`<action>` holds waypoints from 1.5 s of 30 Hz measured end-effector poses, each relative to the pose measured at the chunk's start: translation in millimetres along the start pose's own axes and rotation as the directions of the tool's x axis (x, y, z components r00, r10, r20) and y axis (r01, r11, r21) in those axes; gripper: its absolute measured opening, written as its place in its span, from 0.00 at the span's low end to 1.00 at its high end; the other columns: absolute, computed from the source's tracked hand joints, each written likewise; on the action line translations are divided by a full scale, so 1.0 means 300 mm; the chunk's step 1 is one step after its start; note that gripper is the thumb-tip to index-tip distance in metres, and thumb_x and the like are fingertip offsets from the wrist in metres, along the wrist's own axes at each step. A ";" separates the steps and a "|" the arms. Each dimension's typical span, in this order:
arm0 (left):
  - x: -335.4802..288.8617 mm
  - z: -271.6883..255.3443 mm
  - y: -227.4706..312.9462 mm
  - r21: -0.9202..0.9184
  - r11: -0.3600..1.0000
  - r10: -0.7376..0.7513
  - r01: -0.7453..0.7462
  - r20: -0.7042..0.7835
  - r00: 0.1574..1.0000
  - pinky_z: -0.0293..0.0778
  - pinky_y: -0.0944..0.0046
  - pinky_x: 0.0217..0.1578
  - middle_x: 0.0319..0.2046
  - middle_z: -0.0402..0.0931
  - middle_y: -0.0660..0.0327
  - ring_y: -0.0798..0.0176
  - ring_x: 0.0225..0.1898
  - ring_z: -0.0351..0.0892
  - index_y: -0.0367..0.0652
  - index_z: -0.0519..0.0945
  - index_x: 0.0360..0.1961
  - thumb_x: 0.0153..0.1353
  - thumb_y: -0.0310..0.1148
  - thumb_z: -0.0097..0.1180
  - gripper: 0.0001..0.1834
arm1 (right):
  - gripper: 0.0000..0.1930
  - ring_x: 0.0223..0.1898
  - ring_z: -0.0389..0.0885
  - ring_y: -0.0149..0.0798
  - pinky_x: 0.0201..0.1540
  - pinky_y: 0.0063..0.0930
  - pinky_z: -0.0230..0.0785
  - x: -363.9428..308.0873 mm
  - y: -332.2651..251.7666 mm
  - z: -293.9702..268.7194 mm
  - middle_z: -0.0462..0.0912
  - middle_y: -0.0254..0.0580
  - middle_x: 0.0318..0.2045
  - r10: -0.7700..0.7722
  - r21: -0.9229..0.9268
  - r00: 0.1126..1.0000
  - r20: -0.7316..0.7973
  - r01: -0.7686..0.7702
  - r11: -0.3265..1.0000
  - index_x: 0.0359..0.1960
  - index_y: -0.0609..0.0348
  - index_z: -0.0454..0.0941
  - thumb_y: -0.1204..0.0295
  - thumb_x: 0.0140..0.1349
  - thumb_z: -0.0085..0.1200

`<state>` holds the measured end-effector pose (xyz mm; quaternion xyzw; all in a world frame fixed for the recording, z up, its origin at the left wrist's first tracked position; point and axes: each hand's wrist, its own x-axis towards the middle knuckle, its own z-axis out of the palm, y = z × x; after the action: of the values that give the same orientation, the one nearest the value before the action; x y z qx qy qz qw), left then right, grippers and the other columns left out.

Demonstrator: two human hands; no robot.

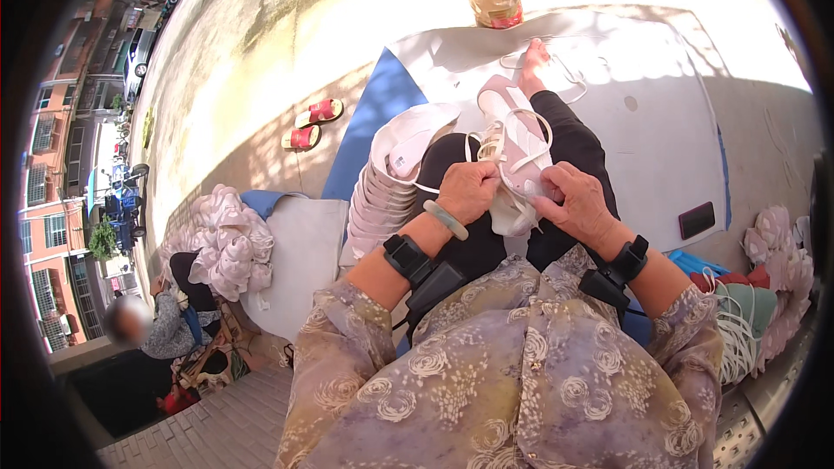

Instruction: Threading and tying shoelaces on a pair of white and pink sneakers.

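Prob. mid-lacing: pink shoe [527,159] at wearer's 12 o'clock, L hand [469,191] & R hand [580,200] w/ fingers clamped on its edges; lace [492,149] grip unclear. Next move likely calls for drawing slack thru.

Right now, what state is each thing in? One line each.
Left hand: closed on the upper's left side
Right hand: pinching its right side
Pale pink shoe upper: held over the lap, white lace looping loosely
Nested shoe uppers: stacked
Red-capped plastic jug: upright, cap on
Red slippers: off, paired
Phone: lying flat, dark
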<state>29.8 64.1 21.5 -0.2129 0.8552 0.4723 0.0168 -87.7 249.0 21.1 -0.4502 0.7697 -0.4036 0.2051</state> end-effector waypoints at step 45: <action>0.148 -0.467 -0.512 0.628 0.580 -0.374 0.519 -0.360 0.855 0.72 0.53 0.44 0.38 0.77 0.50 0.46 0.43 0.76 0.43 0.78 0.37 0.47 0.32 0.52 0.14 | 0.15 0.21 0.75 0.41 0.26 0.31 0.66 0.088 0.098 0.028 0.73 0.41 0.18 0.239 -0.067 0.947 0.214 -0.230 0.971 0.26 0.61 0.70 0.63 0.44 0.58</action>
<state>72.0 -136.7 -34.0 -0.4423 0.8842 0.0662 0.1346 -111.0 230.5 -6.4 -0.4014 0.7984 -0.3080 0.3264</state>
